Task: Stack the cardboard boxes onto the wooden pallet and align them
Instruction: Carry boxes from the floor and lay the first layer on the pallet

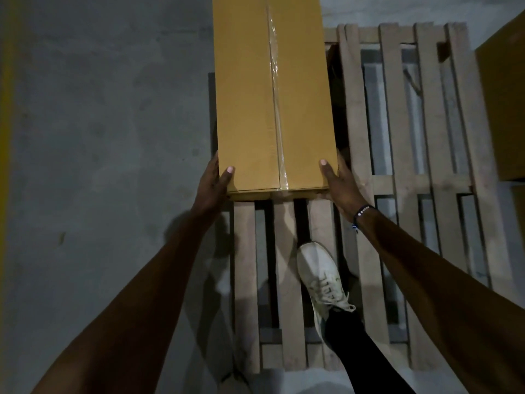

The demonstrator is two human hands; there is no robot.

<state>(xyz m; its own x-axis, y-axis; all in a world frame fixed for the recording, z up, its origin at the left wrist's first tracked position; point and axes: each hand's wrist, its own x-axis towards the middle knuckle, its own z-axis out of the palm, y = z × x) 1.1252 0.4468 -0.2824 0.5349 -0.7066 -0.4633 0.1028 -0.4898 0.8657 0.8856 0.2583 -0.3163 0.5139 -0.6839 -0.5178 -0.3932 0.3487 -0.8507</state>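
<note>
Long cardboard box [272, 95], taped along its top seam, lying lengthwise over the left part of the wooden pallet [397, 166], near end held between both hands. Left hand [211, 183] pressed against the box's left near corner, thumb [228, 173] laid flat on the top face, remaining fingers hidden down the left side wall. Right hand [339, 184] mirrored at the right near corner, thumb [325, 166] on top, fingers wrapped down the right side and out of sight; beaded bracelet [362, 211] at that wrist. Box therefore clamped between the two palms, thumbs over the top edge, each grip partly closed around a corner. Whether the underside touches the slats: cannot tell. White sneaker [321, 277] planted on the pallet boards just short of the box's near end, between the forearms. Second cardboard box [505, 109] at the right edge, beside the pallet. Grey concrete floor [99, 137] to the left.
</note>
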